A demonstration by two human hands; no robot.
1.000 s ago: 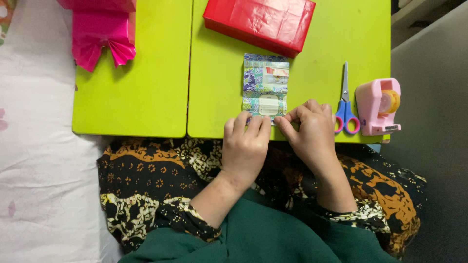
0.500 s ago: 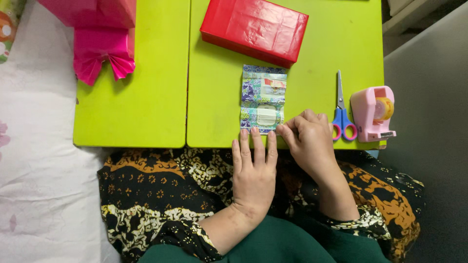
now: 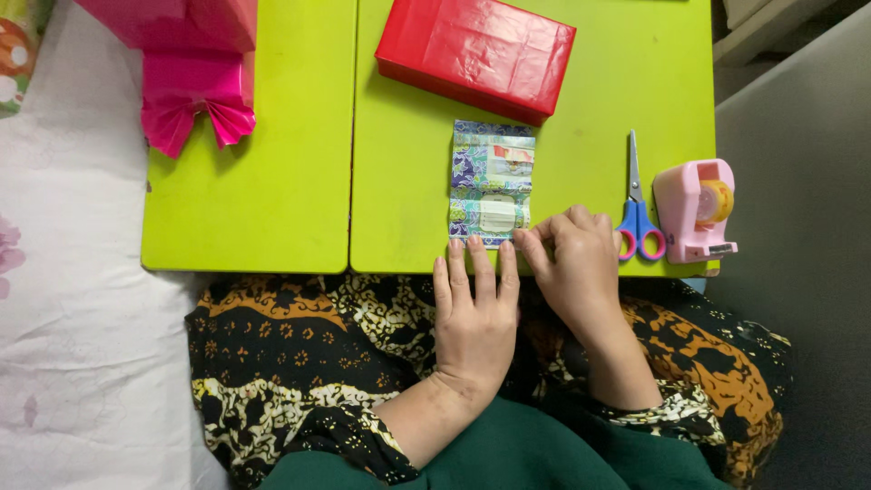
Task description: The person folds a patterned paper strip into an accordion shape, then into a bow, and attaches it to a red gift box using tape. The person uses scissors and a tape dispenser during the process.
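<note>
Paper (image 3: 492,184), folded, patterned, lies flat just ahead of both hands. Left hand (image 3: 475,318) is spread flat, 3 fingertips pressing near edge. Right hand (image 3: 577,268) pinches bottom-right corner. Prob. thin, light, creases easily; best held by edges/corners. Scissors (image 3: 639,210) just right of right hand.

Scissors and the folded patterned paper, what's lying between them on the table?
In the head view, only the right hand and bare green table lie between scissors and paper.
</note>
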